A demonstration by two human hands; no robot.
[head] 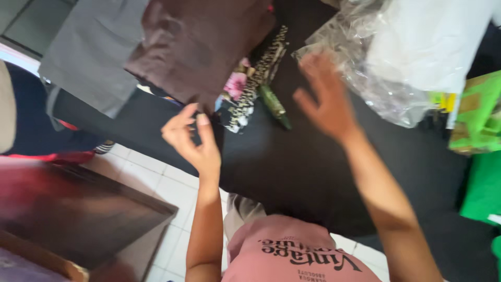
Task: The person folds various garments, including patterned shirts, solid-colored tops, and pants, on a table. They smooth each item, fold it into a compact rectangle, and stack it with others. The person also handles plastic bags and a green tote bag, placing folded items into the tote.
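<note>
The left hand [193,141] hovers with its fingers [183,116] loosely curled, thumb and forefinger pinched toward each other but grasping nothing that can be made out; just beyond those fingertips hangs the lower edge of a brown garment [198,44], and beside that, further to the left, a grey garment [91,57]. The right hand [323,102] is spread wide, fingers released and blurred, holding nothing; its fingertips lie just short of a crumpled clear plastic bag [365,78], close to touching it, though contact cannot be told.

Between the two hands, on the black surface [292,167], lie a folded dark patterned cloth with pink flowers [245,89] and a green stick-shaped thing [274,107], the latter just inside the right thumb.

As a judgement of risk: the brown garment overhangs the near edge of the surface beyond the left fingers, so a careless tug could drag it, or the patterned cloth under it, off onto the white tiled floor [156,183]; the right hand's open sweep could knock the green thing away; the plastic is slippery and could slide under a flat palm.

As for containers: the clear bag appears to hold something white [428,42], filling most of it; green packaging [477,112] sits beyond the right hand, contents not visible.
</note>
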